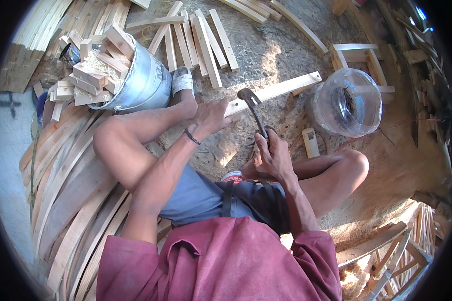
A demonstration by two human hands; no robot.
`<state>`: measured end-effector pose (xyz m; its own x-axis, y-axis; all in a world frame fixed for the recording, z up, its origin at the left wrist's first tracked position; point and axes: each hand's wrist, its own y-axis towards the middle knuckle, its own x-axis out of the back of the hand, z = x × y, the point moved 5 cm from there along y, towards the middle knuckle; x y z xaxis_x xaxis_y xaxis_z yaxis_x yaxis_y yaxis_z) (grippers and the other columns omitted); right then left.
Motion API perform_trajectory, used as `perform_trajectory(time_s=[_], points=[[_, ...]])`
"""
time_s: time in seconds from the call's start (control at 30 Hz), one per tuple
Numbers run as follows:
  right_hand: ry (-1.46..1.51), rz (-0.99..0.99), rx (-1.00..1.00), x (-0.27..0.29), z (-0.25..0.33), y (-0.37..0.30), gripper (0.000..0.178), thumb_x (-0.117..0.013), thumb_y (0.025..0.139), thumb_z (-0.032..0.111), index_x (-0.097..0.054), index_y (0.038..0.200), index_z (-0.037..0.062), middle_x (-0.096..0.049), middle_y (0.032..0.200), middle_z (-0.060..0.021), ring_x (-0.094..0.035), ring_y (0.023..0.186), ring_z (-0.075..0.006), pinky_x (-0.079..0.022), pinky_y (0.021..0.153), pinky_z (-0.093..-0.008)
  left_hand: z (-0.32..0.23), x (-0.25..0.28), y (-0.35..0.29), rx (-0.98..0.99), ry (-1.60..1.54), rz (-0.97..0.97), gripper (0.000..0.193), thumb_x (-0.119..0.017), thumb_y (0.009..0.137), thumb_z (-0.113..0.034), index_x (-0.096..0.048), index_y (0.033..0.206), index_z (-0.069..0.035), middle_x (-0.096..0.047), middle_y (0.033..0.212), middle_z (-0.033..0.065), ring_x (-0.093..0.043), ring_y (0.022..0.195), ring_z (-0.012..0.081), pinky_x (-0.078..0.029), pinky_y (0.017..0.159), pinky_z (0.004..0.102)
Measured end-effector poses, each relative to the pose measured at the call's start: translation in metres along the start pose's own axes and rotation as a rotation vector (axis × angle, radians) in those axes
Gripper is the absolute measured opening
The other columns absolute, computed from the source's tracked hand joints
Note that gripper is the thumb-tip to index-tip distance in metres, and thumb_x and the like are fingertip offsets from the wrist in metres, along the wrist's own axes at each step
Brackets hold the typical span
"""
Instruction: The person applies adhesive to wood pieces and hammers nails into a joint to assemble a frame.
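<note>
My left hand is closed around the near end of a pale wooden bar, which slants away to the right. Small dark spots mark the bar near both its ends. In my right hand I grip a dark claw hammer by its handle. The hammer's head is over the bar, close to my left fingers; whether it touches the wood I cannot tell. Part of another wooden piece shows beneath the bar's far end.
A metal bucket full of wood offcuts and shavings stands at the left. Loose wooden strips lie ahead on the ground. At the right are a clear plastic container and a wooden frame. Long boards are stacked at my left.
</note>
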<state>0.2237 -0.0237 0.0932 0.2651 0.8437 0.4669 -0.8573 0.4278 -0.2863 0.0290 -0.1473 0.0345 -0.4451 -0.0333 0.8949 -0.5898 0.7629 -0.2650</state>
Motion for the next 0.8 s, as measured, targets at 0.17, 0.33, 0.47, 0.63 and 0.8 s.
perform_trajectory(time_s=[0.17,0.33,0.47,0.63,0.8], points=[[-0.070,0.008,-0.006,0.012,0.005,0.000,0.037,-0.058,0.103,0.034,-0.056,0.091,-0.0006,-0.061,0.068,-0.0265,-0.063,0.068,-0.0481,-0.046,0.060,-0.0510,-0.005,0.007,-0.002,0.025,-0.019,-0.009,0.048,-0.073,0.084,-0.043,-0.061,0.106,-0.002,-0.073,0.088,0.0217,-0.072,0.083,0.0414,-0.057,0.074,0.0524],[-0.101,0.016,0.024,0.016,0.012,0.007,0.039,-0.058,0.103,0.036,-0.056,0.090,-0.0008,-0.061,0.066,-0.0250,-0.061,0.065,-0.0478,-0.045,0.059,-0.0500,0.000,-0.004,-0.001,-0.044,0.023,-0.024,0.050,-0.072,0.089,-0.047,-0.060,0.108,-0.002,-0.072,0.086,0.0215,-0.073,0.080,0.0375,-0.059,0.070,0.0493],[-0.124,0.017,0.017,0.013,0.012,0.010,0.040,-0.059,0.103,0.036,-0.054,0.087,-0.0009,-0.061,0.064,-0.0245,-0.061,0.064,-0.0475,-0.045,0.059,-0.0500,-0.004,-0.011,-0.002,-0.057,0.018,-0.046,0.047,-0.073,0.089,-0.042,-0.057,0.107,-0.001,-0.072,0.084,0.0207,-0.074,0.079,0.0369,-0.059,0.070,0.0481],[-0.158,0.029,0.016,0.009,0.004,0.009,0.039,-0.059,0.103,0.035,-0.054,0.088,-0.0011,-0.061,0.065,-0.0252,-0.061,0.065,-0.0484,-0.045,0.058,-0.0510,-0.004,-0.008,-0.002,-0.034,0.038,-0.005,0.045,-0.072,0.090,-0.038,-0.055,0.108,0.000,-0.072,0.087,0.0214,-0.074,0.081,0.0377,-0.060,0.071,0.0472],[-0.185,0.073,0.002,0.003,-0.002,0.008,0.039,-0.059,0.103,0.035,-0.054,0.088,-0.0009,-0.060,0.065,-0.0267,-0.060,0.068,-0.0510,-0.045,0.058,-0.0528,-0.004,0.000,-0.004,-0.049,0.046,-0.002,0.046,-0.071,0.092,-0.039,-0.053,0.110,-0.001,-0.072,0.090,0.0223,-0.074,0.084,0.0386,-0.060,0.073,0.0480]])
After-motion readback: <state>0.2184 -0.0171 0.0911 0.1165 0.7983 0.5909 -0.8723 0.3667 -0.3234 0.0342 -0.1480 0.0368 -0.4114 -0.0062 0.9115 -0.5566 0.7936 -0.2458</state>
